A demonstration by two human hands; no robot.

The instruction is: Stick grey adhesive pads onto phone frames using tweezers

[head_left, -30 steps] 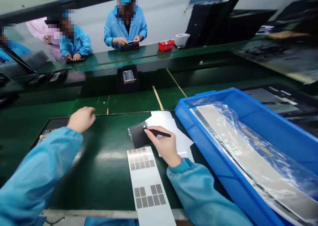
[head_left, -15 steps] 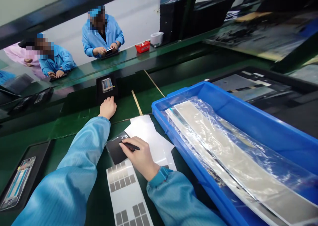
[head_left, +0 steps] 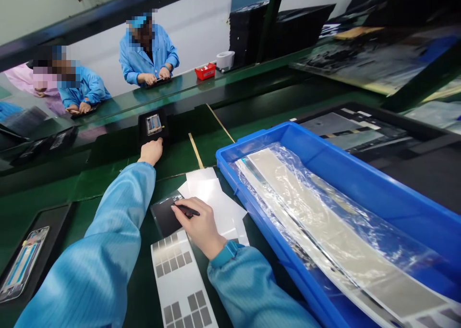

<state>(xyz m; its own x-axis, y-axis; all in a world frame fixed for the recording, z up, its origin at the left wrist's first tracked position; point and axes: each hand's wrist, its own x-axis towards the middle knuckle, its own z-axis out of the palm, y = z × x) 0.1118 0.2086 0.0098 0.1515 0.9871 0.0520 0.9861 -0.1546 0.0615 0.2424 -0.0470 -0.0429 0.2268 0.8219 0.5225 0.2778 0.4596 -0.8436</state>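
Note:
My left hand point(head_left: 151, 151) reaches far out, its fingers curled at the near edge of a black tray point(head_left: 143, 138). In that tray lies a phone frame point(head_left: 153, 125) with blue strips. My right hand point(head_left: 200, 226) pinches a slim black pen-like tool point(head_left: 189, 211); whether it is a pen or tweezers I cannot tell. Its tip is hidden by the fingers. Under this hand is a dark flat sheet point(head_left: 165, 217) with a clear edge. Close by lie a white sheet of grey rectangular stickers point(head_left: 182, 280) and some white papers point(head_left: 205, 186).
A blue bin point(head_left: 360, 174) at right holds plastic-wrapped strips point(head_left: 306, 203). Another black tray point(head_left: 54, 217) with a phone frame point(head_left: 25, 263) is at left. Across the bench, people in blue work near a red box point(head_left: 205, 72) and a white roll point(head_left: 225, 60).
The view has shifted slightly. My left hand stays at the tray's edge, and my right hand keeps its pinch on the tool. A person opposite has lowered a held object to the bench.

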